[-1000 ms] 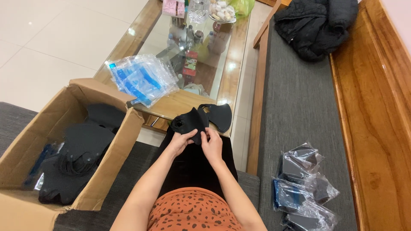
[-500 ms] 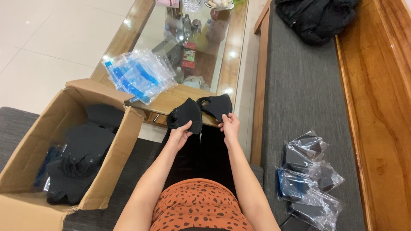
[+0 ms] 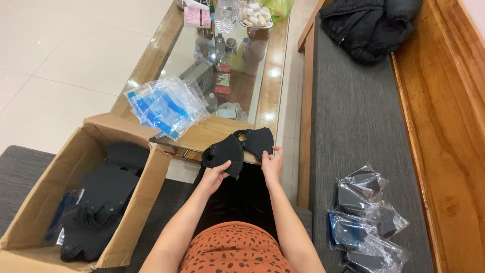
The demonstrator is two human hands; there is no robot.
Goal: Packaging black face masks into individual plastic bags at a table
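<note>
Left hand (image 3: 216, 174) and right hand (image 3: 272, 163) are each pinching a black mask (image 3: 225, 151), (image 3: 257, 140), apparently light, soft, best gripped at edges.

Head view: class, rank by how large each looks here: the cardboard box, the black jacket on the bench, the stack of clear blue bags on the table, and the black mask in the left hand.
1. Cardboard box, though nearest the camera
2. Black jacket, partly cut off
3. Bags
4. Mask
</note>
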